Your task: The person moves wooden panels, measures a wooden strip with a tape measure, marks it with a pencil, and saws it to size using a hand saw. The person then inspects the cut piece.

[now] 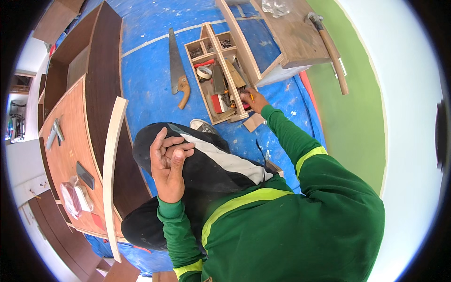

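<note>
My right hand reaches down to the near end of a wooden toolbox on the blue tarp, fingers closed on a small orange thing, perhaps a pencil, at the box's edge. The box holds tape, a red tool, screws and other small tools. My left hand rests on my raised knee in black trousers, fingers curled with thumb and fingertips pinched together; whether it holds something small is unclear. A small plywood scrap lies just below my right hand.
A handsaw lies left of the toolbox. A hammer leans off a plywood board at top right. A dark wooden cabinet with a curved pale strip lies at left, with pliers and a phone on it.
</note>
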`<control>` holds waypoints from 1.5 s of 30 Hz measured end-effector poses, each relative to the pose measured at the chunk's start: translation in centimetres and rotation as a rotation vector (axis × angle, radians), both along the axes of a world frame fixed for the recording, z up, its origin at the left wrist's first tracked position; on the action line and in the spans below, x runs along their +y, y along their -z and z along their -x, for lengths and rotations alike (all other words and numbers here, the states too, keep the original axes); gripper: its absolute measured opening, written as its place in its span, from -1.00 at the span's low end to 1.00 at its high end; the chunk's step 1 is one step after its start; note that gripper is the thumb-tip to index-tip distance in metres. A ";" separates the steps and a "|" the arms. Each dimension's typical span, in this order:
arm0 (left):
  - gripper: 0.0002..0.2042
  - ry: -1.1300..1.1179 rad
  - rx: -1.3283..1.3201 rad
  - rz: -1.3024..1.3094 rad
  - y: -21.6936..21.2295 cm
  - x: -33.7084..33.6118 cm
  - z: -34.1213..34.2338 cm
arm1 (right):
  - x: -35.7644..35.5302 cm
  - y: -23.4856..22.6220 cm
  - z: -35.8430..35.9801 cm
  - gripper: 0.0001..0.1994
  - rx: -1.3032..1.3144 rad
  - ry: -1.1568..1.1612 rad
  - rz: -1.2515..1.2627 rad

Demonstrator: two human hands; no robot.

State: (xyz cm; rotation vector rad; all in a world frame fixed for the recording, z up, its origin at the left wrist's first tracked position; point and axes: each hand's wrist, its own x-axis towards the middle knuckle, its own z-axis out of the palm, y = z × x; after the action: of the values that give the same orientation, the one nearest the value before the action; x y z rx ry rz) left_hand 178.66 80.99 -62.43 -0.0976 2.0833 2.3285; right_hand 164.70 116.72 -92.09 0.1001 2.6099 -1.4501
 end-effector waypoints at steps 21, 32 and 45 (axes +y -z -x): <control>-0.54 -0.017 0.013 -0.057 0.9 -0.1 0.5 | -3.6 3.3 5.5 -0.67 -0.413 0.222 -0.750; -0.60 0.090 -0.059 -0.118 0.2 -1.0 -0.2 | -3.9 -0.6 3.5 -0.75 0.038 0.461 -0.435; -0.60 0.100 0.045 0.481 -9.9 -13.5 0.6 | -5.7 -29.7 1.4 -0.72 0.618 0.297 0.192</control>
State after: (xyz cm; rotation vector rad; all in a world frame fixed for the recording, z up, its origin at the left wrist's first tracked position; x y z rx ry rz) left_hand 178.09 67.45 -52.48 0.0538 2.5575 1.7471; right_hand 163.31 110.99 -62.36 0.0161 2.9946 -2.1114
